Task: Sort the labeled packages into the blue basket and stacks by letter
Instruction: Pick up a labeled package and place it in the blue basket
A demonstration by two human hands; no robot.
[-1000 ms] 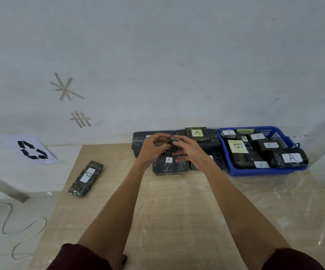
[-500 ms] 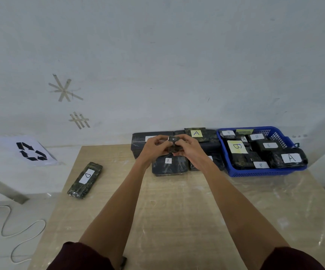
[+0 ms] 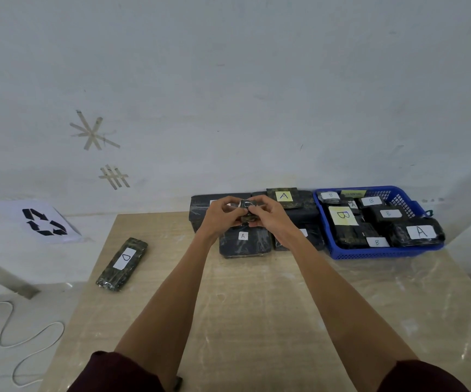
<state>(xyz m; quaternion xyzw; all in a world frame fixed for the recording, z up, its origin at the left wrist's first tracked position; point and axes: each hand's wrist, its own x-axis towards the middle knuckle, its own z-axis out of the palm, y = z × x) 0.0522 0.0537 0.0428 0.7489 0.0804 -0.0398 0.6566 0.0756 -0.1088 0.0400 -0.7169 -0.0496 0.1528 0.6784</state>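
Both hands are up over the far-centre tabletop [image 3: 256, 306]. The left hand [image 3: 223, 215] and right hand [image 3: 268, 217] pinch one small dark package [image 3: 247, 210] between them, fingers curled round it, above the stack marked A [image 3: 244, 240]. Blue basket [image 3: 370, 254] far right — packages labeled A and B inside. Long package marked D [image 3: 122, 263] lies alone near the left edge.

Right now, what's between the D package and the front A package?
Only bare table, crossed by the left forearm, as the head view shows.
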